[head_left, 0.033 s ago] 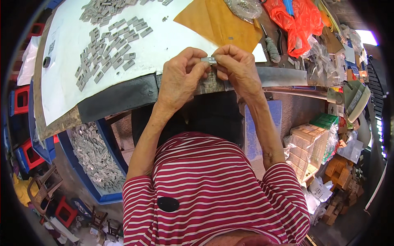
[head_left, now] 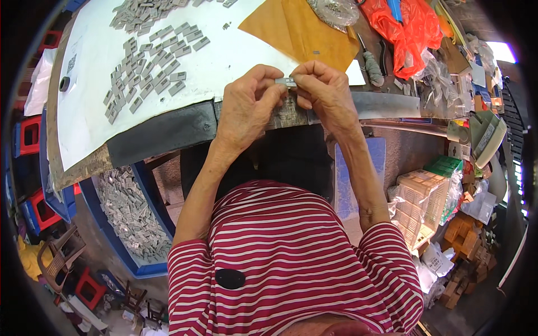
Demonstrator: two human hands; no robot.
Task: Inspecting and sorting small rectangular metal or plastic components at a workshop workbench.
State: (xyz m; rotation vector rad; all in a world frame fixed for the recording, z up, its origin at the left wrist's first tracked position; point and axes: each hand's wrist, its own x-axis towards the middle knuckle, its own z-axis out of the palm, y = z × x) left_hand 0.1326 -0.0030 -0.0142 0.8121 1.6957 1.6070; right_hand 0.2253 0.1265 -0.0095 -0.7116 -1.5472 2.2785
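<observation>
Between my two hands, at the table's front edge, is a small grey rectangular piece (head_left: 287, 82) with a dark slot in it. My left hand (head_left: 249, 101) pinches its left end between thumb and fingers. On its right end the thumb and forefinger of my right hand (head_left: 326, 92) are closed, hiding that end. Many like grey pieces (head_left: 162, 57) lie spread on the white sheet (head_left: 224, 61) to the left, with a denser heap (head_left: 143, 14) farther back. One small grey piece (head_left: 316, 52) rests alone on the brown paper (head_left: 297, 28).
A clear bag of small parts (head_left: 336, 11), a red plastic bag (head_left: 406, 39) and a screwdriver-like tool (head_left: 371, 67) lie at the back right. Below left stands a blue bin (head_left: 147, 271) full of grey pieces. Plastic crates (head_left: 417, 201) stand low on the right.
</observation>
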